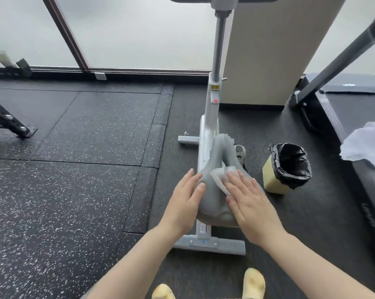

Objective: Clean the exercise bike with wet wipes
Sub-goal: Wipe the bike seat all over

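Observation:
The white exercise bike [212,108] stands in front of me, its grey saddle [214,190] nearest. A white wet wipe [220,176] lies on the saddle's right half. My right hand [250,203] presses flat on the wipe with straight fingers, covering most of it. My left hand [185,203] rests flat against the saddle's left side, fingers straight. The bike's grey rear foot bar [223,248] shows below the saddle.
A small yellow bin with a black liner [288,167] stands on the floor right of the saddle. A treadmill [355,117] with a white cloth [368,145] on it fills the right side. A black rack leg [9,124] stands at far left. Windows and a pillar lie ahead.

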